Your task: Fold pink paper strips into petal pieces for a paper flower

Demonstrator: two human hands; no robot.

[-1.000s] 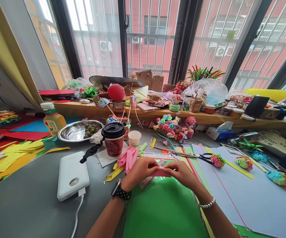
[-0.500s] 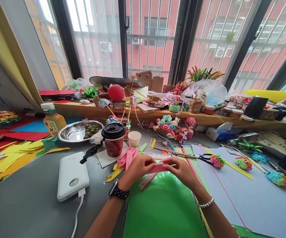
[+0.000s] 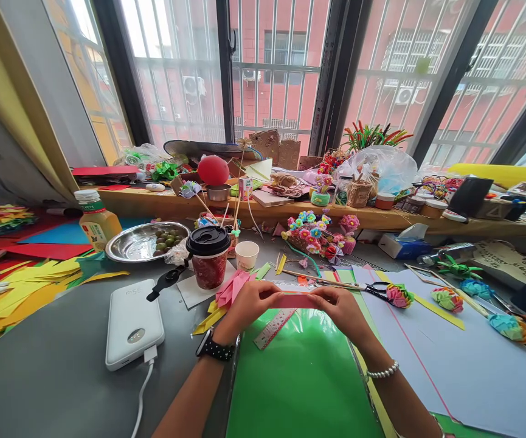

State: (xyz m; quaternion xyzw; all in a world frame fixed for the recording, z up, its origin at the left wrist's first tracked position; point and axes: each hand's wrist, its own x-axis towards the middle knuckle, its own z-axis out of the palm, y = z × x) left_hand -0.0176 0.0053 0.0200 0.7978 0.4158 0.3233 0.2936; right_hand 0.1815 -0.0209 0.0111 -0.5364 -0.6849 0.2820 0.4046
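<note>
A strip of pink paper (image 3: 295, 300) is stretched level between my two hands. My left hand (image 3: 254, 302) pinches its left end between thumb and fingers. At the other end, my right hand (image 3: 338, 307) pinches it the same way. Beneath the hands lies a glossy green sheet (image 3: 303, 377) in a clear cover. A printed ruler (image 3: 273, 328) rests at a slant on that sheet, just below the paper strip. Folded pink paper pieces (image 3: 232, 288) lie beside my left hand.
Left of my arm sit a white power bank (image 3: 135, 325) with a cable, a lidded cup (image 3: 208, 257) and a paper cup (image 3: 247, 255). Black-handled scissors (image 3: 381, 293) and folded paper flowers (image 3: 448, 299) lie to the right. A steel plate (image 3: 128, 243) holds green fruit.
My hands have drawn slightly apart, and the pink paper strip between them is now flatter and shows more of its face. More of the ruler is uncovered.
</note>
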